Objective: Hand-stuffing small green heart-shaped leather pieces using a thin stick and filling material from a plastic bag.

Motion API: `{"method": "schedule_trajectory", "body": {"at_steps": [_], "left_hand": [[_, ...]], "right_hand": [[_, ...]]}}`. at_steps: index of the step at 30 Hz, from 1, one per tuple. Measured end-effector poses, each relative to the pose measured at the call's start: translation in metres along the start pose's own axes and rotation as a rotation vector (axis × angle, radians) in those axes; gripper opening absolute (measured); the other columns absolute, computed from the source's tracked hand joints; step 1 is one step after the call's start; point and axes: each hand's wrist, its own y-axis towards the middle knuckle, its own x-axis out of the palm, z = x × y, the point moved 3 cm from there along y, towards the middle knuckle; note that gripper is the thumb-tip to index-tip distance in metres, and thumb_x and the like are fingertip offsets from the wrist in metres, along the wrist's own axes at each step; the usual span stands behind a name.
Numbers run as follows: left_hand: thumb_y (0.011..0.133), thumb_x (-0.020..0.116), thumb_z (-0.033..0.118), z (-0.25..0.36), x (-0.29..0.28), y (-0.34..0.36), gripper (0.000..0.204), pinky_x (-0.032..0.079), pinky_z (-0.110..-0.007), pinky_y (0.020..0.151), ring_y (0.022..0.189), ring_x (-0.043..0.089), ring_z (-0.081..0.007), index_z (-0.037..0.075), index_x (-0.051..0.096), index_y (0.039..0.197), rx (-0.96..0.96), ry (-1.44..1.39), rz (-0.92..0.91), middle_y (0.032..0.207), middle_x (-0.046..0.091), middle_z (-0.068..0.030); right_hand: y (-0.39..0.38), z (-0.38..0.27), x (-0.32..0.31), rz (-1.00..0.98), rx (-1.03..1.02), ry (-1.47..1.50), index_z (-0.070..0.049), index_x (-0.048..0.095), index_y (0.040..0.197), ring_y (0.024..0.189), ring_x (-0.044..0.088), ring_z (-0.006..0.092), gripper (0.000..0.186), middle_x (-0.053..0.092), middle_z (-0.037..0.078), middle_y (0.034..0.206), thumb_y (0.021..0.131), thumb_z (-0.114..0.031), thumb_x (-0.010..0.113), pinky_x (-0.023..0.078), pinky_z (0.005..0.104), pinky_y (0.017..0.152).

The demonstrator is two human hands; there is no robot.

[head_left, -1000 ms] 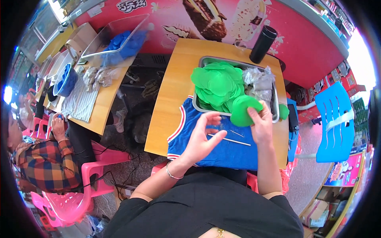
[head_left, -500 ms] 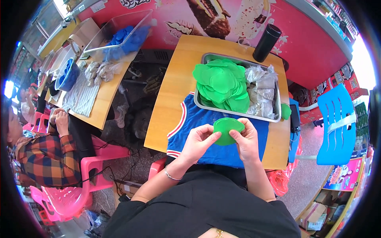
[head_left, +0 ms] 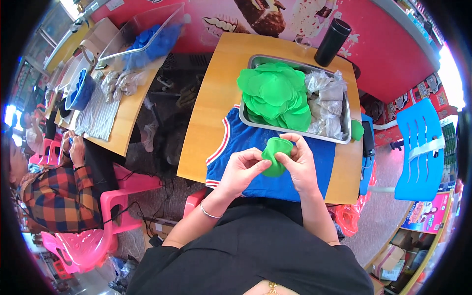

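A thin, soft green round piece [head_left: 274, 168], perhaps fabric, is pinched between my two hands above the table. My left hand [head_left: 242, 171] grips its left edge between thumb and fingertips. At its right and upper edge, the thumb and fingers of my right hand [head_left: 301, 164] are closed on it. The piece is bent and curls open at the top like a small pouch. Under my hands a blue jersey [head_left: 236, 132] with red-and-white trim lies flat. Just beyond it, a metal tray [head_left: 295, 132] holds a heap of similar green pieces [head_left: 275, 91] and several clear bags [head_left: 330, 105] of greyish material.
The tray rests on a wooden table [head_left: 196, 147], with a black bottle [head_left: 333, 42] behind it. A blue chair [head_left: 419, 150] stands at right. Leftward, a person in a checked shirt [head_left: 61, 201] sits on a pink chair [head_left: 110, 206] by another table carrying a clear bin [head_left: 142, 49].
The green piece has gone from nearly flat to bent and opened at the top. My hands have drawn slightly closer together. At left, the other person's hands now hold something small and blue.
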Motion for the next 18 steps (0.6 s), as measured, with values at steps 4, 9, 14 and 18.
{"method": "schedule_trajectory", "body": {"at_steps": [4, 9, 14, 18], "left_hand": [[0.081, 0.064, 0.005, -0.007, 0.000, -0.002, 0.005, 0.043, -0.019, 0.069, 0.074, 0.054, -0.0054, 0.001, 0.063, 0.081, -0.060, -0.163, -0.017, 0.079, 0.059, 0.0002], [0.080, 0.065, 0.005, -0.011, -0.006, -0.001, 0.002, 0.044, -0.020, 0.070, 0.073, 0.055, -0.0057, 0.003, 0.065, 0.081, -0.058, -0.299, 0.096, 0.079, 0.061, 0.0002], [0.080, 0.065, 0.005, -0.008, -0.006, -0.003, 0.003, 0.046, -0.021, 0.070, 0.074, 0.057, -0.0066, 0.004, 0.064, 0.082, -0.103, -0.436, 0.138, 0.080, 0.062, -0.0006], [0.079, 0.066, 0.003, -0.011, -0.009, -0.005, 0.007, 0.047, -0.023, 0.071, 0.076, 0.058, -0.0081, 0.004, 0.060, 0.077, -0.064, -0.443, 0.127, 0.080, 0.063, -0.0023]], "right_hand": [[0.003, -0.002, 0.003, -0.053, 0.093, 0.084, -0.004, 0.045, 0.115, 0.091, 0.057, 0.0129, 0.043, 0.060, 0.008, 0.098, 0.077, -0.004, 0.067, 0.045, 0.0257, 0.079], [-0.003, -0.013, 0.004, 0.340, -0.502, -0.771, -0.003, 0.052, 0.106, 0.089, 0.051, 0.0172, 0.050, 0.052, 0.007, 0.098, 0.063, -0.010, 0.077, 0.041, 0.0274, 0.076], [-0.005, -0.006, 0.008, 0.000, -0.340, -0.557, -0.003, 0.052, 0.102, 0.083, 0.052, 0.0164, 0.056, 0.052, 0.005, 0.090, 0.059, -0.021, 0.083, 0.042, 0.0274, 0.075], [-0.004, -0.015, 0.019, -0.114, -0.652, -0.823, -0.004, 0.054, 0.099, 0.081, 0.055, 0.0191, 0.064, 0.055, 0.008, 0.089, 0.051, -0.030, 0.086, 0.045, 0.0283, 0.072]]}}
